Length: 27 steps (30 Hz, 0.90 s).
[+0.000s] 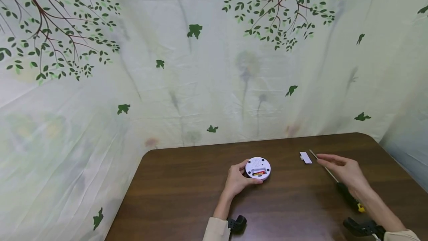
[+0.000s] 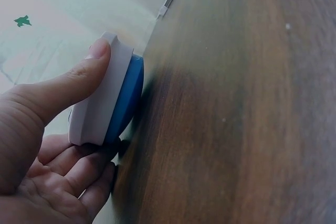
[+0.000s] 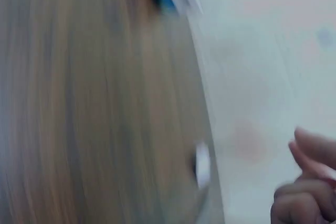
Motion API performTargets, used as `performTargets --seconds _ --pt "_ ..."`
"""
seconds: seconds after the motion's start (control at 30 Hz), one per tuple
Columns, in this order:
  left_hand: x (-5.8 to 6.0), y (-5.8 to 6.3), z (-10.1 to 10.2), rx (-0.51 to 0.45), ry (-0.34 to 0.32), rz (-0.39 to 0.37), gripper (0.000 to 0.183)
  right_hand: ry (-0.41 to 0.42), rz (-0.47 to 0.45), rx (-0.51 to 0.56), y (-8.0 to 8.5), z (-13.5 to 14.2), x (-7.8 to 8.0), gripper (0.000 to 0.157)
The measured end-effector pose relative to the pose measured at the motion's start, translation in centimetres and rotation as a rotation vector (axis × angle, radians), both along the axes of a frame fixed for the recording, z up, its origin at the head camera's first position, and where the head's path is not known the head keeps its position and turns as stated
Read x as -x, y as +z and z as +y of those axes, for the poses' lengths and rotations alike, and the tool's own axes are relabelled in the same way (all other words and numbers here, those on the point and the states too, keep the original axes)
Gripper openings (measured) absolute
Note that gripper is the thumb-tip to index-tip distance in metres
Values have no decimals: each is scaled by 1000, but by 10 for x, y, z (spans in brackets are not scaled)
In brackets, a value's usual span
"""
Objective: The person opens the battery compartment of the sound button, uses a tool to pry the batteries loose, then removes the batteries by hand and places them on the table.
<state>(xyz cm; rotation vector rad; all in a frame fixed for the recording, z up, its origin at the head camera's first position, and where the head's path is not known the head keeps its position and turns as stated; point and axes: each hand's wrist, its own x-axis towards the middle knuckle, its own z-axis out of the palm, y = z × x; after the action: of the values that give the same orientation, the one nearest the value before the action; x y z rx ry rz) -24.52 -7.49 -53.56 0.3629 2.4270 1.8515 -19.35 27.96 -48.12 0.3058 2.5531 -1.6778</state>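
My left hand (image 1: 238, 179) grips a round white device (image 1: 254, 163) by its edge, thumb on the lower side. Its underside faces up, with an uncovered battery compartment where a red-and-gold battery (image 1: 258, 173) shows. In the left wrist view, the device's blue part (image 2: 126, 98) is turned towards the table. My right hand (image 1: 346, 172) hovers at the right with its fingers loosely bent, nothing visible between them. Below it is a screwdriver (image 1: 329, 173) with a thin shaft and a dark handle, partly hidden by the hand. A small white battery cover (image 1: 305, 157) lies left of the screwdriver tip.
The brown wooden table (image 1: 180, 192) has rounded far corners. Behind it hangs a pale cloth (image 1: 207, 84) printed with branches and leaves. Each wrist wears a black camera mount (image 1: 237, 224). The right wrist view is blurred.
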Motion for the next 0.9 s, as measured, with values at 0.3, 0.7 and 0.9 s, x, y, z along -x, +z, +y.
performTargets --seconds 0.3,0.7,0.9 --pt "-1 1 2 14 -33 31 86 177 131 97 -31 -131 10 36" --pt "0 1 1 -5 -26 18 87 155 191 2 -32 -152 26 23" --pt "-1 1 -2 -16 -27 26 86 130 192 34 -32 -157 27 20"
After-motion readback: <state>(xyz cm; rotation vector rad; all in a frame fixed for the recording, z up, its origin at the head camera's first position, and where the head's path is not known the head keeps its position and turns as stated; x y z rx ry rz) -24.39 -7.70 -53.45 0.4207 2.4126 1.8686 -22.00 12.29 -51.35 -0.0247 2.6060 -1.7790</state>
